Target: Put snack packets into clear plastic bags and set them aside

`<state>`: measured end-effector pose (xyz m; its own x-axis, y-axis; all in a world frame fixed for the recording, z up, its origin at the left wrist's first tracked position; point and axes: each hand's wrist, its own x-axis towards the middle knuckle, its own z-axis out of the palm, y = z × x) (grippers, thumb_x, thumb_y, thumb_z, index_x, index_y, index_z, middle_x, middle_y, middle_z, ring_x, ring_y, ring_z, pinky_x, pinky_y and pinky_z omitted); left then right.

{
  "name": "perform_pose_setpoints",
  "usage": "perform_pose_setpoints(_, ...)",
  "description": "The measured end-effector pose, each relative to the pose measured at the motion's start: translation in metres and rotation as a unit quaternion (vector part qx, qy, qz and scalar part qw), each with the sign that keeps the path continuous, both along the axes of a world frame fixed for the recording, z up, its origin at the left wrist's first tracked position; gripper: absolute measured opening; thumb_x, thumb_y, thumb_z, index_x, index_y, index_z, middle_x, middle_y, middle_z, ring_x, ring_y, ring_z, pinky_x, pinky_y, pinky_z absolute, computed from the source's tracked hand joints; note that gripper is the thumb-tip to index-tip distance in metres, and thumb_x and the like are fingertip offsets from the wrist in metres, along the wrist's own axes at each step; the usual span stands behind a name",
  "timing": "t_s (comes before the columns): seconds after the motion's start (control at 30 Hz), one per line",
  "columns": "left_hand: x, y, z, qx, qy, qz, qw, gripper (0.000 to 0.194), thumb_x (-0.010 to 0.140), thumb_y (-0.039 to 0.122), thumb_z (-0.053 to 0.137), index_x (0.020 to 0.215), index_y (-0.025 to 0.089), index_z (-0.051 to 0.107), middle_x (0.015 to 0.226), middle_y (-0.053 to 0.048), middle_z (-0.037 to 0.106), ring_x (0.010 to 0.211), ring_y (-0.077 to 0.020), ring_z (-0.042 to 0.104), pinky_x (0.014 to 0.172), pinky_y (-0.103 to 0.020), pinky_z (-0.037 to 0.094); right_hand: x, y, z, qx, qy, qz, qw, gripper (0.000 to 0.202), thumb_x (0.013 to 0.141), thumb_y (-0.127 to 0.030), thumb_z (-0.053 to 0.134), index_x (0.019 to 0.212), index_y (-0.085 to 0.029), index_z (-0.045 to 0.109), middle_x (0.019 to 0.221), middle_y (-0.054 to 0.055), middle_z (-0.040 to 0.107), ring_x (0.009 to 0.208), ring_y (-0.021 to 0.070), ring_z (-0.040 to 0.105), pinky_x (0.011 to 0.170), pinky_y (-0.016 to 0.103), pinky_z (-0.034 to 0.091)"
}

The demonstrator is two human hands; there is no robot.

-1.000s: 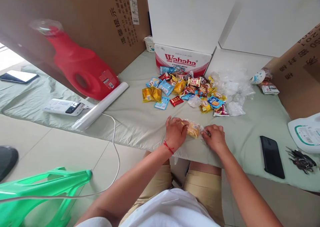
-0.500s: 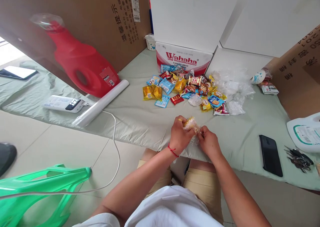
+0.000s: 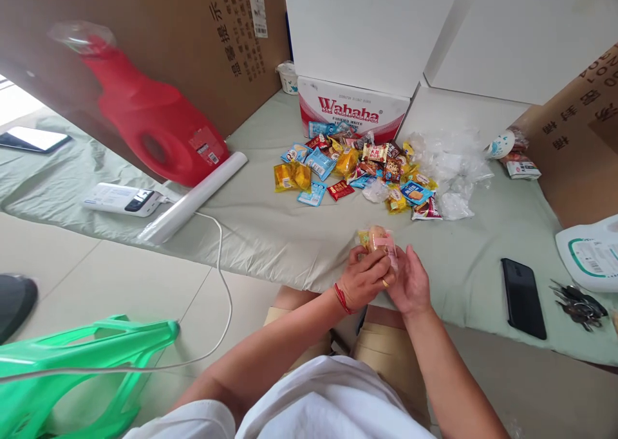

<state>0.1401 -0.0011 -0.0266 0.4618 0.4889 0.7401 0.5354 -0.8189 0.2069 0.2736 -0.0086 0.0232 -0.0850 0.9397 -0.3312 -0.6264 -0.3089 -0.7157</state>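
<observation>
Both my hands are together at the table's front edge around some wrapped snacks (image 3: 381, 241). These are clear plastic packets with tan contents, one with a pink label and a yellow one beside it. My left hand (image 3: 364, 279), with a red string bracelet and a ring, has its fingers closed over the packets. Cupped at their right side is my right hand (image 3: 411, 284), palm turned inward, thumb up and its fingers partly hidden behind the left hand. Beyond the hands lies a pile of small wrapped snacks (image 3: 346, 162) in blue, red, yellow and brown.
Crumpled clear plastic bags (image 3: 449, 162) lie right of the pile, before a Wahaha carton (image 3: 352, 107). A plastic-film roll (image 3: 196, 197), power bank (image 3: 123, 199) and red jug (image 3: 159, 123) stand left. A black phone (image 3: 523, 297) and keys (image 3: 579, 305) lie right.
The crinkled clear plastic between my fingers now shows as packets with a pink label. My left hand has turned over them, and my right hand has opened from a pinch into a cup.
</observation>
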Motion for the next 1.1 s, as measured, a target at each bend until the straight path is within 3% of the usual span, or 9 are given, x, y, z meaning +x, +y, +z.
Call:
perform_pose_setpoints(0.1, -0.006, -0.001, 0.016, -0.114, -0.056, -0.076, 0.989, 0.031, 0.090, 0.011, 0.051, 0.116, 0.023, 0.063, 0.126, -0.010, 0.069, 0.134, -0.0236, 0.055, 0.112, -0.045, 0.039, -0.004, -0.003, -0.003, 0.002, -0.024, -0.043, 0.999, 0.033, 0.075, -0.042, 0.085, 0.101, -0.023, 0.075, 0.106, 0.003, 0.076, 0.096, 0.0173, 0.071, 0.078, 0.026, 0.059)
perform_pose_setpoints(0.2, -0.014, -0.008, 0.036, -0.264, -0.224, -0.104, 0.932, 0.030, 0.084, 0.019, 0.057, 0.114, 0.023, 0.061, 0.132, -0.012, 0.064, 0.137, -0.0275, 0.053, 0.114, -0.048, 0.042, -0.005, 0.000, -0.007, 0.021, -0.064, -0.101, 0.993, 0.037, 0.075, -0.042, 0.087, 0.106, -0.026, 0.074, 0.111, 0.001, 0.075, 0.098, 0.0168, 0.070, 0.084, 0.029, 0.058)
perform_pose_setpoints(0.33, -0.015, -0.007, 0.056, -0.493, -0.489, 0.030, 0.719, 0.032, 0.091, 0.038, 0.063, 0.118, 0.022, 0.055, 0.126, -0.011, 0.063, 0.127, -0.0259, 0.057, 0.105, -0.042, 0.048, -0.007, 0.000, -0.009, 0.073, -0.128, -0.103, 0.984, 0.042, 0.080, -0.046, 0.083, 0.116, -0.030, 0.070, 0.118, 0.001, 0.074, 0.103, 0.0178, 0.070, 0.091, 0.032, 0.057)
perform_pose_setpoints(0.4, -0.010, 0.001, 0.062, -0.581, -0.542, 0.002, 0.607, 0.048, 0.086, 0.047, 0.073, 0.121, 0.021, 0.054, 0.116, -0.008, 0.067, 0.110, -0.0221, 0.064, 0.093, -0.036, 0.051, -0.010, -0.004, -0.009, 0.100, -0.173, -0.073, 0.977, 0.045, 0.082, -0.048, 0.080, 0.122, -0.030, 0.068, 0.123, 0.002, 0.073, 0.109, 0.0208, 0.069, 0.096, 0.036, 0.055)
perform_pose_setpoints(0.5, -0.002, 0.010, 0.066, -0.618, -0.570, -0.080, 0.536, 0.060, 0.067, 0.042, 0.091, 0.113, 0.018, 0.060, 0.098, -0.003, 0.068, 0.087, -0.0152, 0.064, 0.078, -0.027, 0.049, -0.012, -0.012, -0.006, 0.121, -0.260, -0.035, 0.957, 0.052, 0.083, -0.047, 0.080, 0.130, -0.029, 0.065, 0.131, 0.005, 0.071, 0.120, 0.0253, 0.066, 0.105, 0.041, 0.053)
perform_pose_setpoints(0.63, 0.002, 0.014, 0.061, -0.636, -0.595, -0.075, 0.486, 0.057, 0.061, 0.035, 0.095, 0.103, 0.016, 0.063, 0.093, -0.001, 0.068, 0.078, -0.0113, 0.062, 0.072, -0.024, 0.048, 0.000, -0.015, -0.001, 0.142, -0.322, 0.070, 0.933, 0.062, 0.086, -0.044, 0.077, 0.144, -0.031, 0.057, 0.146, 0.003, 0.062, 0.136, 0.0254, 0.057, 0.115, 0.042, 0.046)
perform_pose_setpoints(0.9, 0.012, 0.020, 0.058, -0.669, -0.453, -0.196, 0.555, 0.054, 0.075, 0.040, 0.087, 0.117, 0.019, 0.061, 0.109, -0.006, 0.068, 0.101, -0.0195, 0.063, 0.087, -0.031, 0.050, 0.043, -0.015, 0.019, 0.134, -0.391, 0.084, 0.907, 0.040, 0.090, -0.045, 0.072, 0.124, -0.028, 0.062, 0.127, 0.007, 0.072, 0.114, 0.0232, 0.069, 0.103, 0.040, 0.054)
perform_pose_setpoints(1.0, 0.016, 0.040, 0.063, -0.626, -0.339, -0.233, 0.662, 0.051, 0.084, 0.042, 0.078, 0.128, 0.025, 0.061, 0.137, -0.010, 0.061, 0.132, -0.0274, 0.053, 0.108, -0.043, 0.044, 0.082, -0.010, 0.039, 0.108, -0.398, 0.076, 0.908, 0.038, 0.084, -0.044, 0.079, 0.114, -0.026, 0.064, 0.117, 0.006, 0.075, 0.106, 0.0220, 0.071, 0.096, 0.037, 0.056)
perform_pose_setpoints(1.1, 0.021, 0.071, 0.061, -0.507, -0.271, -0.173, 0.800, 0.040, 0.091, 0.039, 0.068, 0.128, 0.026, 0.060, 0.146, -0.010, 0.054, 0.142, -0.0276, 0.045, 0.116, -0.047, 0.039, 0.142, 0.017, 0.054, 0.074, -0.432, -0.058, 0.897, 0.048, 0.076, -0.042, 0.087, 0.117, -0.026, 0.067, 0.115, 0.006, 0.075, 0.097, 0.0177, 0.070, 0.079, 0.027, 0.058)
